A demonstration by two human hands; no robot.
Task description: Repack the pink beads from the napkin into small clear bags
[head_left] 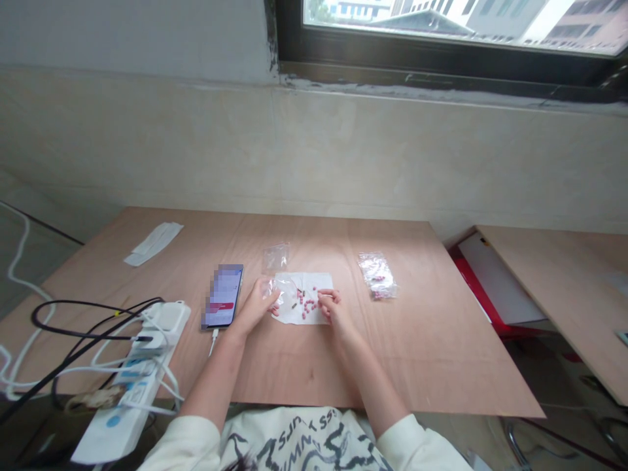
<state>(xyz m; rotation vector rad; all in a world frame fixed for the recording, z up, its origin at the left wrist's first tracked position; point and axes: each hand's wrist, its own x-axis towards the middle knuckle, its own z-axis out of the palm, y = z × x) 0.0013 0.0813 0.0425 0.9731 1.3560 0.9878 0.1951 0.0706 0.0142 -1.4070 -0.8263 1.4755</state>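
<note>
Apparently, the left hand (258, 303), half curled, pinches a clear bag (283, 286); the right hand (334, 306) curls at the right edge of the white sheet (290, 316), its hold unclear. Brushing knuckles or slack film could roll the sheet's loose pink pieces (308, 305) onto the surface (294, 366).

Dark capitals (307, 428) stand on the front of the white top (294, 448), a double S legible, the words not; the phone (224, 297) screen is too blurred to read
</note>
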